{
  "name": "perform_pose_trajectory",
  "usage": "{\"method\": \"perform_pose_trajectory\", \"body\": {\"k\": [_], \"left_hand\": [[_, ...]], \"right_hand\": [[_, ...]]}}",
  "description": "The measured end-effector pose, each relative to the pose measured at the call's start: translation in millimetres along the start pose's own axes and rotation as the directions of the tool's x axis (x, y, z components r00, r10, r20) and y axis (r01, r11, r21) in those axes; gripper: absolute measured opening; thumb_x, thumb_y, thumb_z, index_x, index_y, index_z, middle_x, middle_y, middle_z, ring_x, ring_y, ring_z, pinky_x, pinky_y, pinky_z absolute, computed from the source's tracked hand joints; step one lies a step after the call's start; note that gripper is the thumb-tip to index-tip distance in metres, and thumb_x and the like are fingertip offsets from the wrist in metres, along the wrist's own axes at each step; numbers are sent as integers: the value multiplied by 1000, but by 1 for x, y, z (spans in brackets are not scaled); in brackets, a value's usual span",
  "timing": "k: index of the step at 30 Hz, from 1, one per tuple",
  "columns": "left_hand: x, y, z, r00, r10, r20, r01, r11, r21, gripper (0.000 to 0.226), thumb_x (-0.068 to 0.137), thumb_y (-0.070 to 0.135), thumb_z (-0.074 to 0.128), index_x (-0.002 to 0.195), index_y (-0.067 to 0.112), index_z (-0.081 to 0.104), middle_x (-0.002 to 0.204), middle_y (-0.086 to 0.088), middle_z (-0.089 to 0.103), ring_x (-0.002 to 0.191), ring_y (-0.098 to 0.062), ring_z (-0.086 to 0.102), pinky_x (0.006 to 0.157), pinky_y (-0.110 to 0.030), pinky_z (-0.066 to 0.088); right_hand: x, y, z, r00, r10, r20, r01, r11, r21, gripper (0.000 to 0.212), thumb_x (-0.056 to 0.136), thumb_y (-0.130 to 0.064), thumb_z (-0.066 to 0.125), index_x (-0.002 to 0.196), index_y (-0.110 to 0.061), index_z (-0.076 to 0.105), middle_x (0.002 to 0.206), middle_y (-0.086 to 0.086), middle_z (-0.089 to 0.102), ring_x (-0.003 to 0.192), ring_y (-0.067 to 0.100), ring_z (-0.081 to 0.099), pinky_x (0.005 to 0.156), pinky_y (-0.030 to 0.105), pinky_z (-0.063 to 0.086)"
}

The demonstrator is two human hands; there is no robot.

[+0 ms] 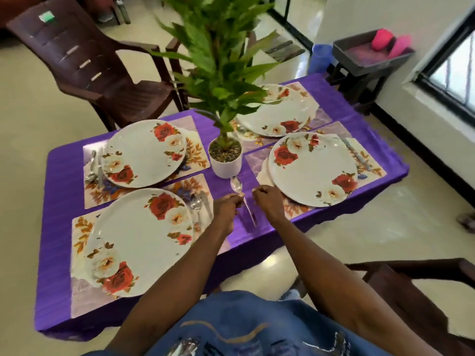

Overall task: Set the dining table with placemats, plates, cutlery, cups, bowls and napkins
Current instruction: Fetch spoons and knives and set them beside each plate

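I count four rose plates, one on each of four placemats on the purple table (61, 181). My left hand (227, 205) pinches a spoon (236, 185), bowl up beside the white plant pot (225, 160), with a knife (249, 210) hanging beneath. My right hand (267, 199) is curled; whether it grips the knife I cannot tell. Leaves hide part of the far right plate (280, 111). Cutlery at the other settings is blurred.

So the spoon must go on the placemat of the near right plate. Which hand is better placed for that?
The left hand. It already grips the spoon, bowl pointing to the plant pot, just beside that placemat. The right hand appears to hold the knife.
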State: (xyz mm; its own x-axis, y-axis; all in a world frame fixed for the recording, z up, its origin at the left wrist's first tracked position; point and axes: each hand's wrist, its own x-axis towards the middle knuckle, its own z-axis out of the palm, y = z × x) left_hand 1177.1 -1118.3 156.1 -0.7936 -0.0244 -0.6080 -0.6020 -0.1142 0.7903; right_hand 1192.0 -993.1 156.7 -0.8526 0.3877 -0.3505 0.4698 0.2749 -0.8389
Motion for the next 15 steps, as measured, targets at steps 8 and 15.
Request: {"method": "perform_pose_trajectory", "body": {"k": [8,15], "left_hand": [[-13,-14,180,1000,-2,17,2,1000,12,11,82,-2,65,85,5,73,70,-7,69,64,-21,61,52,-21,47],[-24,-17,287,998,29,63,-37,991,131,15,87,3,65,98,5,74,85,-7,67,63,-12,54,50,-23,37]], "right_hand": [[47,45,-154,985,69,156,-95,982,164,18,90,-5,54,84,2,69,71,16,67,54,17,57,47,22,43],[89,82,-251,990,58,129,-67,996,65,12,86,-9,62,86,-8,74,84,16,72,80,34,69,75,47,56]]}}
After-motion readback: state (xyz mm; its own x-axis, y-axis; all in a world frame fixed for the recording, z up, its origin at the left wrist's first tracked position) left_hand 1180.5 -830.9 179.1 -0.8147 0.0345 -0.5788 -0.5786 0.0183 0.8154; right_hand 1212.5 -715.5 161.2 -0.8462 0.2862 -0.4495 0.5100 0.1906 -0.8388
